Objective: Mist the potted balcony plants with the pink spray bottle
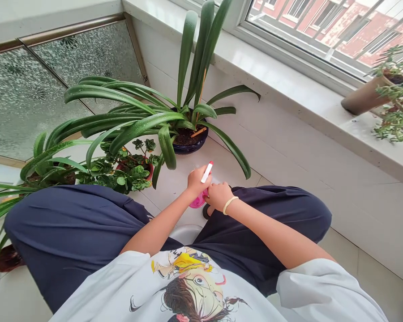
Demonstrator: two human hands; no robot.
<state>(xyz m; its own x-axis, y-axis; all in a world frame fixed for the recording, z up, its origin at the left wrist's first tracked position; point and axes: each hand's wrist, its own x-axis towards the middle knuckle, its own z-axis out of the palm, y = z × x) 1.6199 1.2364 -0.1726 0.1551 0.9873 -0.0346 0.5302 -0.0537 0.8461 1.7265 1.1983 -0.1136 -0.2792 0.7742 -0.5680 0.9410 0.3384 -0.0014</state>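
Note:
I squat on a tiled floor with both hands together between my knees. My left hand (196, 180) is closed round the white and red spray head (207, 171) of a pink spray bottle (198, 201). My right hand (219, 196), with a pale band on its wrist, is closed round the bottle's body, which is mostly hidden. Just ahead stands a large long-leaved plant (161, 120) in a dark blue pot (190, 144).
A small leafy plant in a red pot (134, 171) sits left of my hands, with more long-leaved plants (47, 165) at the far left. A white wall and window ledge (289, 89) run along the right, with a potted succulent (386, 94) on the ledge. Frosted glass panels stand behind.

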